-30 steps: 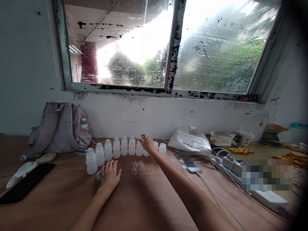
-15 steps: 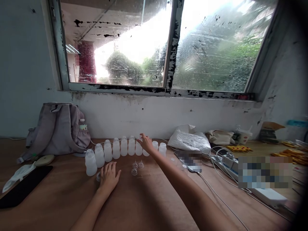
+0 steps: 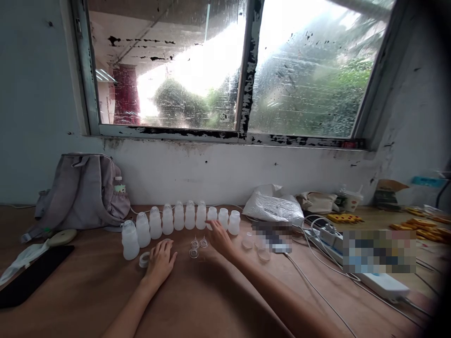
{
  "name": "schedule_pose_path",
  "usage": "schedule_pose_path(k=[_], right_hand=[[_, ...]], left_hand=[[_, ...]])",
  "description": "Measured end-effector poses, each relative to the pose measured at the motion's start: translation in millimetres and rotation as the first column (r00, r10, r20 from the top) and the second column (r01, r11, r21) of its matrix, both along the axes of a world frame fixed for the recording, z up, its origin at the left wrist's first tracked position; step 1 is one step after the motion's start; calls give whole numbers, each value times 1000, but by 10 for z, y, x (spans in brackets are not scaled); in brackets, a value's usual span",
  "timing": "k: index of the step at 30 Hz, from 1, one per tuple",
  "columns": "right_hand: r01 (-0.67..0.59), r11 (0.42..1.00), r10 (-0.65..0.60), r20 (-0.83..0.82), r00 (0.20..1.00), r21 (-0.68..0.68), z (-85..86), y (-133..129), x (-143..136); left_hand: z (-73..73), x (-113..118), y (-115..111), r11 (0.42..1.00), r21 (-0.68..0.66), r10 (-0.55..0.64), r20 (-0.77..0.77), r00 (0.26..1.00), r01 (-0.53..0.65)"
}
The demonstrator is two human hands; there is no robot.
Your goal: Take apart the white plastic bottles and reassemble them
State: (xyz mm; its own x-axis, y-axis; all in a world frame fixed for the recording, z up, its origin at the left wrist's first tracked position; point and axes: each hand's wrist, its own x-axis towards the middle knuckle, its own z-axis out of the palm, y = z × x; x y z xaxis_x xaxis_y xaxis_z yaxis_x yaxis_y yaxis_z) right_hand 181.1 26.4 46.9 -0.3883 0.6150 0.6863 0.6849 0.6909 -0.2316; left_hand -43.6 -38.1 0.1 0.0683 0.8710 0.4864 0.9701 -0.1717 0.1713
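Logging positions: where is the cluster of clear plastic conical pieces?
In the head view, left of centre, the cluster sits on the brown table between left hand and right hand, in front of the frosted white bottles.

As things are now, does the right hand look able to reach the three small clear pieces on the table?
Probably yes: the right hand is beside the small clear pieces, and nothing visible stands between them; the bottles stand farther back.
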Motion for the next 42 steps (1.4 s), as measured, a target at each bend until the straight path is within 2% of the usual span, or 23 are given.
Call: schedule_pose_path(k=[3, 7, 12, 17, 20, 24, 27, 33, 37, 42], right_hand=[[-53, 996, 62, 124, 990, -70, -223, -264, 80], [21, 987, 14, 216, 976, -162, -360, -395, 121], [-10, 978, 51, 191, 980, -207, -340, -371, 108], [-157, 977, 173, 110, 979, -146, -243, -524, 118], [-259, 957, 275, 122, 954, -129, -201, -651, 71], [-362, 917, 391, 200, 898, -167, -221, -715, -24], [-383, 906, 416, 206, 886, -182, -272, -675, -44], [-435, 876, 465, 119, 877, -210, -310, -610, -3], [-435, 873, 458, 62, 887, -223, -319, -637, -1], [-354, 908, 360, -18, 933, -226, -347, -657, -3]], left_hand=[[4, 9, -10, 1000, 23, -14, -3, 1000, 15], [19, 35, -37, 998, 36, -42, -13, 999, 42], [55, 76, -80, 997, 56, -59, -41, 997, 61], [34, 58, -80, 993, 95, 72, -75, 995, -65], [20, 42, -77, 995, 75, 66, -76, 995, -61], [71, 72, -95, 992, 119, -35, -40, 999, 39], [149, 127, -130, 976, 175, -138, 34, 990, 130], [271, 247, -260, 896, 250, -410, 148, 900, 367], [313, 294, -336, 846, 213, -522, 142, 841, 489], [313, 301, -350, 829, 236, -545, 132, 828, 508]])
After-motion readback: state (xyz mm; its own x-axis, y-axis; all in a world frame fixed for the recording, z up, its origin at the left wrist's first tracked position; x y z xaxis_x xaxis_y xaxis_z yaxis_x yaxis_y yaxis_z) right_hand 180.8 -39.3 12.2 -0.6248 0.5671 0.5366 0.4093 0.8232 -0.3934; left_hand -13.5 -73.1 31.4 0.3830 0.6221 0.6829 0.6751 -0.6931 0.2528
